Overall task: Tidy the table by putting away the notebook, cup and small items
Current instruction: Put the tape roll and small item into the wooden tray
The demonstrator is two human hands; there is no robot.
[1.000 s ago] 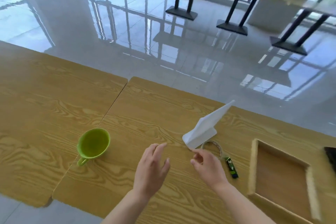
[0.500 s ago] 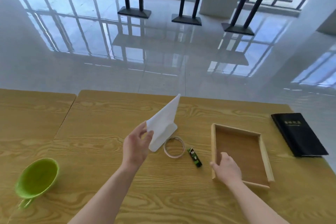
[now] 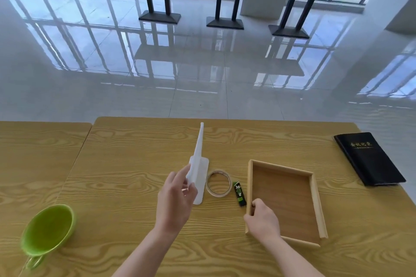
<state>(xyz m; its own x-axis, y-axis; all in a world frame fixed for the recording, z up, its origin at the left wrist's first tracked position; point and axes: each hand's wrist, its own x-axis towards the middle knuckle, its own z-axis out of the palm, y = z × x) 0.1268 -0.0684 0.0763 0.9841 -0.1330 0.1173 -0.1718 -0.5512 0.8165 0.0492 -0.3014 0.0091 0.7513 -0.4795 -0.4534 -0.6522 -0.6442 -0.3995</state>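
Note:
My left hand [image 3: 176, 200] pinches the tail of a white paper plane [image 3: 198, 164], which points away from me above the wooden table [image 3: 126, 164]. My right hand [image 3: 262, 220] grips the near left wall of an empty wooden tray [image 3: 315, 200]. Between the hands lie a roll of clear tape [image 3: 218, 183] and a small black-and-green lighter [image 3: 239, 193], flat on the table. A green cup [image 3: 48, 229] stands at the near left. A black notebook [image 3: 369, 157] rests at the far right edge.
A second table [image 3: 33, 159] butts against the left side with a narrow seam between. Beyond the far edge lies glossy tiled floor, with black table pedestals [image 3: 225, 22] near the windows.
My left hand has lifted the paper plane and turned it edge-on. My right hand has closed on the tray's left wall. The view has shifted closer and slightly right.

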